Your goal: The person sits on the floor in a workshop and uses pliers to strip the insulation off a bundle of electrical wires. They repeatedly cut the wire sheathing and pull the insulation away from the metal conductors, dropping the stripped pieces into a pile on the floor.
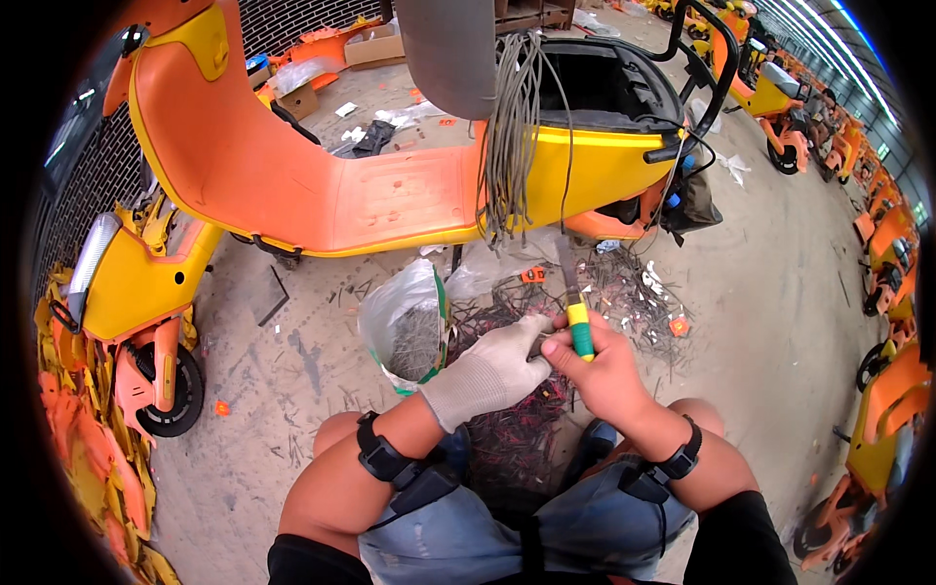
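My left hand point(504, 365), in a pale knit glove, meets my bare right hand point(603, 365) above the littered floor. My right hand holds a knife or similar bladed tool by its green and yellow handle point(580, 333), with the blade pointing away from me. A short dark piece point(539, 346) lies in my left hand's grip; what it is, I cannot tell. Beyond the hands, a bundle of grey cables point(508, 146) hangs over the side of an orange and yellow scooter point(409, 190). One strand hangs down close to the blade tip.
An open plastic bag point(406, 322) with thin grey scraps stands left of my hands. Dark and red wire or sheath scraps point(512, 431) cover the floor between my feet. A second scooter body point(146, 285) and piled orange and yellow panels point(95, 453) are at the left; more scooters line the right.
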